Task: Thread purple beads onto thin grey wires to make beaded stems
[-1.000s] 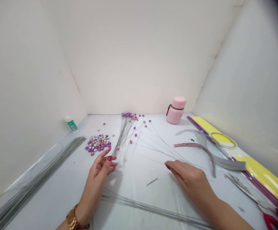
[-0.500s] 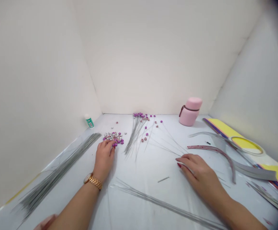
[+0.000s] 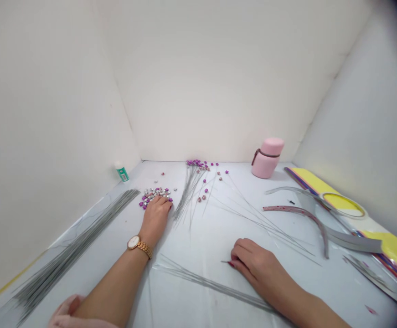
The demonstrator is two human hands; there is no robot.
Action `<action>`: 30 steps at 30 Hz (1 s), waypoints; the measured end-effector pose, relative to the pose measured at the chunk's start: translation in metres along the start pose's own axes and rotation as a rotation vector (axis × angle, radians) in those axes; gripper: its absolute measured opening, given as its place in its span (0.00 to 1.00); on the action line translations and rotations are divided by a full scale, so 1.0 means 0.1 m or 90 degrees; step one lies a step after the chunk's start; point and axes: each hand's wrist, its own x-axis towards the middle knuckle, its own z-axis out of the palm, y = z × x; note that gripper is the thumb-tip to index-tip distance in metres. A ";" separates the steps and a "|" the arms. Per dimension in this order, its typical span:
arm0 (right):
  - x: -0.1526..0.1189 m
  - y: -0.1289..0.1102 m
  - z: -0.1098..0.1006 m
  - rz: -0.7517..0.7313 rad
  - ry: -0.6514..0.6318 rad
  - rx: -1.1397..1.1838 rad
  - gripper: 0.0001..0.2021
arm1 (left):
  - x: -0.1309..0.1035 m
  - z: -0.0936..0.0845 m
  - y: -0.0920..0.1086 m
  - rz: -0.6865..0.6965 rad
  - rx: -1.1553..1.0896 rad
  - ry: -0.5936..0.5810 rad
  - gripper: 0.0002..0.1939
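Observation:
My left hand [image 3: 156, 214], with a gold watch on its wrist, rests at the near right edge of a pile of small purple and silver stars [image 3: 149, 197]. Its fingers are curled down onto the stars, and what lies under the fingertips is hidden. My right hand [image 3: 249, 260] is closed in a pinch on a short thin metal pin [image 3: 224, 262], whose end sticks out to the left. Just below that hand lies a bundle of loose wires [image 3: 215, 286]. Star-tipped wires [image 3: 187, 191] lie beyond, between the hands.
A thick wire bundle [image 3: 78, 248] runs along the left side, with a green-and-white tube [image 3: 122, 173] behind it. A pink flask [image 3: 266, 159] stands at the back right. Curved strips [image 3: 299, 210], a tape ring [image 3: 344, 205] and yellow sheets [image 3: 307, 176] lie right.
My right hand has moved left and nearer, from the thin wires to the pin, and closed on it. My left hand has shifted slightly right across the star pile. The view has turned a little.

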 end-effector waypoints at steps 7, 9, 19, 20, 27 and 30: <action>-0.06 0.03 0.11 -0.027 0.049 -0.082 0.10 | -0.15 -0.13 0.27 -0.113 -0.133 0.052 0.12; -0.07 0.02 0.11 0.002 0.034 -0.096 0.10 | -0.28 -0.15 0.47 -0.149 -0.207 0.021 0.14; -0.04 -0.11 -0.09 -0.004 -0.115 -0.056 0.02 | -0.64 -0.16 1.06 -0.566 -0.894 -0.247 0.11; -0.05 -0.09 -0.06 -0.021 -0.099 -0.071 0.03 | -0.64 -0.16 1.06 -0.576 -0.916 -0.259 0.11; -0.07 -0.06 0.10 -0.111 -0.031 -0.191 0.15 | -0.67 -0.12 1.07 -0.616 -1.017 -0.307 0.10; -0.07 -0.08 0.07 -0.103 -0.057 -0.193 0.15 | -0.67 -0.12 1.07 -0.622 -1.036 -0.316 0.09</action>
